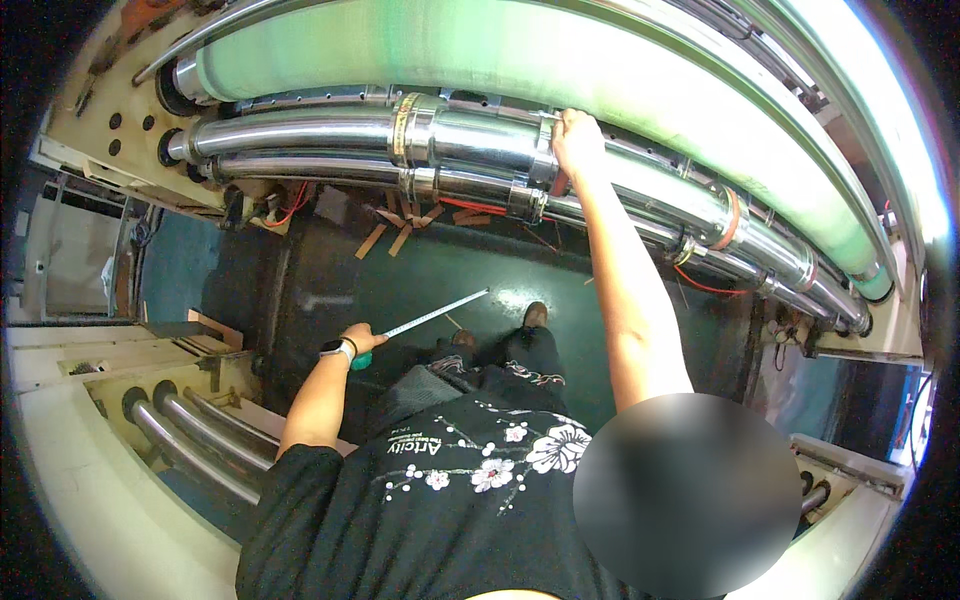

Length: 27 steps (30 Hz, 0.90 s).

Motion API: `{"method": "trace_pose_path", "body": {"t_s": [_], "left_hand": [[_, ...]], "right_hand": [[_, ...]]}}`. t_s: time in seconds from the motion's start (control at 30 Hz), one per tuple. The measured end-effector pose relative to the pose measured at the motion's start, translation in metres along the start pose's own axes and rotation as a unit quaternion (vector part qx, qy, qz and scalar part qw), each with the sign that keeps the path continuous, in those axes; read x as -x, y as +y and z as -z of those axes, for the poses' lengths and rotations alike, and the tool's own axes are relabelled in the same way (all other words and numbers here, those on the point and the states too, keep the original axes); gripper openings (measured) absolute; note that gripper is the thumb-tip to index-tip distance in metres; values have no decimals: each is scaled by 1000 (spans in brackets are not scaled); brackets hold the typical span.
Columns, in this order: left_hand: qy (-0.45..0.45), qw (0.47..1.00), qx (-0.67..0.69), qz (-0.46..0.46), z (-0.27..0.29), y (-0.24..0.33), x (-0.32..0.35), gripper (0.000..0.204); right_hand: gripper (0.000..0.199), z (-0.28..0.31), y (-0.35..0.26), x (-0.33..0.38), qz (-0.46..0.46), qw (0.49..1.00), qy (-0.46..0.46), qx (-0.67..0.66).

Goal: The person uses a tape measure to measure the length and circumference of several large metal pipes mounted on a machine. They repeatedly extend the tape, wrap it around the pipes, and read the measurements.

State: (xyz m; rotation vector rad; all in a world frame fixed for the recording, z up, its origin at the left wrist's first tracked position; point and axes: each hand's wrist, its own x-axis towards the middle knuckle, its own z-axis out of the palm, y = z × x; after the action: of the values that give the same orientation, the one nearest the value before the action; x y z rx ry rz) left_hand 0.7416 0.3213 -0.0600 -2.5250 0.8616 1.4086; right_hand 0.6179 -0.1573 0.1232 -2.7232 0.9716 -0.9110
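My left hand (358, 338), with a watch at its wrist, is closed around a tape measure. Its green case (361, 361) shows just under my fingers. From there the pale blade (440, 312) stretches out to the right and away, over the floor, its far end free. My right arm reaches forward over the shiny metal roller (490, 140). At its end my right hand (578, 145) is closed, fingers curled onto a metal collar (547, 135) around this roller. Part of the collar is hidden behind the hand. Right behind the knuckles lies a large pale green roller (400, 45).
A thinner metal shaft (320, 167) runs below the shiny roller. Red cables (470, 207) hang under it. Brown strips (371, 241) lie on the dark green floor (400, 275). Cream machine frames stand at both sides, with more metal rollers (190, 440) at the lower left.
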Motion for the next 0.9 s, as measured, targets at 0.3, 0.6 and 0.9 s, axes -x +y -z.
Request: {"method": "trace_pose_path", "body": {"t_s": [0.3,0.6,0.9], "left_hand": [[-28,998,45,22,-14,-6,13,62],[33,999,38,-18,-43,-25,4,61],[71,997,15,-31,-9,-27,-1,63]], "right_hand": [[21,-8,-1,-5,-45,999,-11,-22],[20,5,-28,8,17,999,31,-33],[13,2,-18,3,18,999,27,-22]]}}
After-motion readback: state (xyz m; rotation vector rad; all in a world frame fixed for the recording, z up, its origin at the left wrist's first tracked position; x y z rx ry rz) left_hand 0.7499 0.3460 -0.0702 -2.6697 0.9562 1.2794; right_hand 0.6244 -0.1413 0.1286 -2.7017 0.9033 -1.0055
